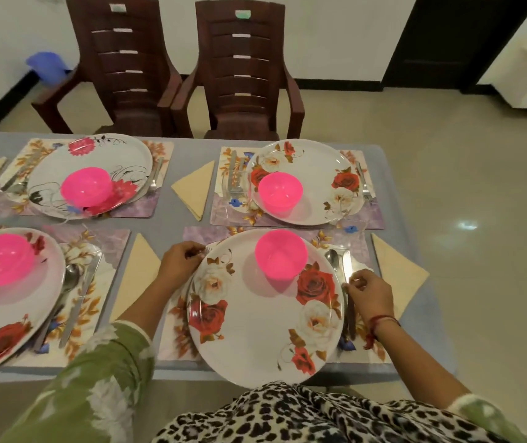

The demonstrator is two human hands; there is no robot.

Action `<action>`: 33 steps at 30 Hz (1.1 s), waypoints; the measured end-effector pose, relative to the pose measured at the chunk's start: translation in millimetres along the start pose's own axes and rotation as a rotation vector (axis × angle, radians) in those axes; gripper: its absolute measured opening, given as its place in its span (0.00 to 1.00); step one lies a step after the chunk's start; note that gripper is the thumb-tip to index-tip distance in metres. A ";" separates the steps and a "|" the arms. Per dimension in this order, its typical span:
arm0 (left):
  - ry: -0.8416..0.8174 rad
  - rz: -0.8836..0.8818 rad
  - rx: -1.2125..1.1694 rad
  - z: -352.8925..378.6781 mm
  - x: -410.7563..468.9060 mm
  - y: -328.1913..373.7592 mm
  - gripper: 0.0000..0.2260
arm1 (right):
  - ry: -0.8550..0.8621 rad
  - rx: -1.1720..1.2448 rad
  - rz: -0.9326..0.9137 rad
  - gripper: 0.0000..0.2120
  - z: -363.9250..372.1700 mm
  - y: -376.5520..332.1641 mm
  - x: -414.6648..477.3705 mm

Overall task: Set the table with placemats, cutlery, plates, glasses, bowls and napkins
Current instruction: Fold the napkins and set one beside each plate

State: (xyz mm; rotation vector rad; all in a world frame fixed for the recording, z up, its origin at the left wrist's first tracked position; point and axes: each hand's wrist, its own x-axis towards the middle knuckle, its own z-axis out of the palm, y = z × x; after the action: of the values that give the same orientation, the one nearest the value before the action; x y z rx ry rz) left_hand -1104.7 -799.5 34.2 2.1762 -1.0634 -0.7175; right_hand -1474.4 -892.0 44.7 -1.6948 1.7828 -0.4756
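Right in front of me lies a white rose-patterned plate (255, 318) on a floral placemat (179, 340), with a pink bowl (280, 257) on its far side. My left hand (179, 262) is at the plate's left rim, fingers closed on a fork (206, 251) whose tines just show. At the right rim, my right hand (369, 294) pinches a knife (347, 266) that lies beside a spoon (332, 259). A folded cream napkin (399, 276) lies to the right of this setting and another napkin (137, 276) to its left.
Three other settings with plates, pink bowls and cutlery fill the grey table (191, 155). A clear glass (233, 190) stands on the far right placemat. Two brown chairs (239, 75) stand beyond the far edge. Tiled floor lies to the right.
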 end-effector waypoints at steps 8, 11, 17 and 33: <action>0.006 0.001 0.064 -3.1 4.6 1.3 0.04 | 0.064 0.020 0.044 0.03 -1.0 6.3 0.3; 0.022 -0.004 0.084 -8.5 8.0 -5.2 0.05 | 0.089 0.017 0.069 0.04 -6.7 12.6 -1.8; 0.030 -0.002 0.125 -8.9 11.8 -7.8 0.07 | 0.101 0.040 0.067 0.08 -11.0 15.0 -1.3; 0.175 -0.085 0.051 -5.6 -57.4 -7.5 0.10 | -0.059 0.162 0.042 0.04 5.7 -23.2 51.9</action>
State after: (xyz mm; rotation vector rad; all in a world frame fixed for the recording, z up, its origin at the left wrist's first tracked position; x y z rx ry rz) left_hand -1127.7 -747.1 44.2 2.2920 -0.9129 -0.5304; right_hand -1452.0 -944.6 45.6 -1.5420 1.6870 -0.5310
